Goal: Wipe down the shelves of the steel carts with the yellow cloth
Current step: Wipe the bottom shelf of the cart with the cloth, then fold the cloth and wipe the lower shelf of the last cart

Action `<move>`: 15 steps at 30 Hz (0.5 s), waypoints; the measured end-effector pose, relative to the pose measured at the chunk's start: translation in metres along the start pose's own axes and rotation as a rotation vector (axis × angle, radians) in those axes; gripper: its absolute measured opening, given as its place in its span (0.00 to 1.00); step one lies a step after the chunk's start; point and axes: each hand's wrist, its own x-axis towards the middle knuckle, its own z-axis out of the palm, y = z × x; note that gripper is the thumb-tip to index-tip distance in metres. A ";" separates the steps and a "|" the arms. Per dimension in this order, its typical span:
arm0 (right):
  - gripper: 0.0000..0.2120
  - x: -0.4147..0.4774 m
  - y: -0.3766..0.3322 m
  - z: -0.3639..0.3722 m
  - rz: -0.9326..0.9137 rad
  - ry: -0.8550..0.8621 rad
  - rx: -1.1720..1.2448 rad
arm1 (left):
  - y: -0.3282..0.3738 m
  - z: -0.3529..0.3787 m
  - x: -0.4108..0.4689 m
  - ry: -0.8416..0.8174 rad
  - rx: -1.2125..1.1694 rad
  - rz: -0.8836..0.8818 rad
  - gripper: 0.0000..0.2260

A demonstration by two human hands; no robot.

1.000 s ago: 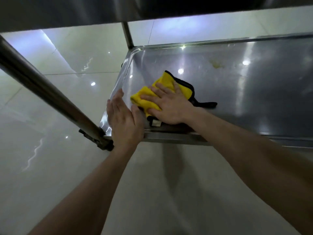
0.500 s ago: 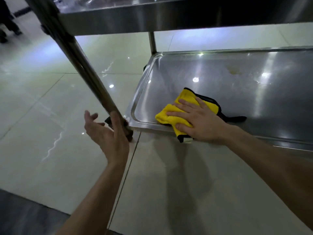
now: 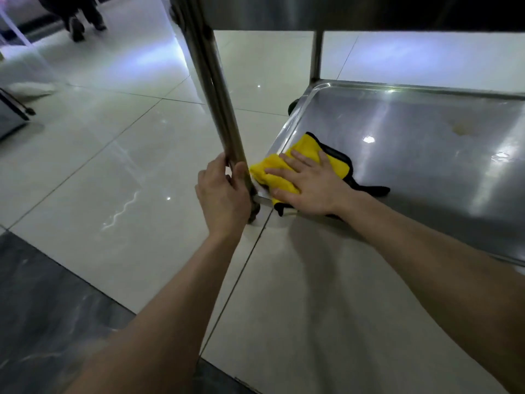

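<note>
The yellow cloth (image 3: 309, 155), edged in black, lies on the near left corner of the steel cart's bottom shelf (image 3: 426, 155). My right hand (image 3: 309, 183) presses flat on it, fingers spread toward the corner. My left hand (image 3: 224, 194) is wrapped around the cart's near left upright post (image 3: 216, 89), just above the shelf corner. A yellowish stain (image 3: 463, 127) marks the shelf farther right.
The shelf above (image 3: 369, 12) overhangs at the top of the view. The far left post (image 3: 316, 55) rises behind the shelf. Pale glossy floor tiles (image 3: 113, 166) surround the cart, with dark tiles at bottom left. A person's legs (image 3: 82, 15) stand at top left.
My left hand left the shelf rim, swung out and now grips the upright post. My right hand slid the cloth into the shelf's near left corner. The view pulled back and leftward.
</note>
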 end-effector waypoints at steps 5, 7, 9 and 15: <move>0.36 -0.066 -0.011 0.011 -0.107 0.061 -0.121 | 0.006 -0.007 0.000 -0.033 0.009 -0.033 0.14; 0.35 -0.080 -0.014 0.007 -0.080 0.065 -0.074 | 0.010 -0.014 0.003 -0.077 -0.010 -0.063 0.13; 0.34 -0.091 -0.021 -0.001 -0.056 0.157 0.125 | 0.013 -0.027 0.007 -0.179 -0.060 -0.069 0.11; 0.18 -0.067 -0.043 -0.070 0.489 0.441 0.864 | 0.015 -0.107 0.060 -0.761 0.312 0.079 0.21</move>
